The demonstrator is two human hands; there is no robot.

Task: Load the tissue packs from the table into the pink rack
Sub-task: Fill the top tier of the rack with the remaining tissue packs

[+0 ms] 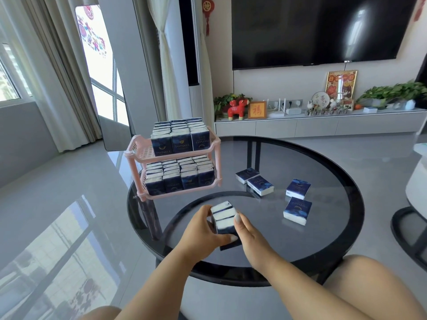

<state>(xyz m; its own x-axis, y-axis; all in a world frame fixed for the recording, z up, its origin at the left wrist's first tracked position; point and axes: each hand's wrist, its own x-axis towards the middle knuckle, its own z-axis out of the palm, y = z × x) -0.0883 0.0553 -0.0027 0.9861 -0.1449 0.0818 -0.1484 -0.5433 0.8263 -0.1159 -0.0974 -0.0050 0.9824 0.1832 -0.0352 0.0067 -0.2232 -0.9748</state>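
Three dark blue tissue packs [223,215] stand pressed together on edge at the near middle of the round glass table [323,239]. My left hand [201,234] grips them from the left, and my right hand [248,234] grips them from the right with its thumb on top. The pink two-tier rack [136,153] stands at the table's far left. Both its tiers hold rows of upright packs, and the upper tier has bare room at its left. Several loose packs lie flat on the right: a touching pair [254,180], one [298,188] and another [297,210].
A dark TV hangs on the far wall above a low grey cabinet [318,125] with ornaments and plants. Glossy grey floor surrounds the table. A white seat edge [416,188] is at the right. My bare knees show at the bottom.
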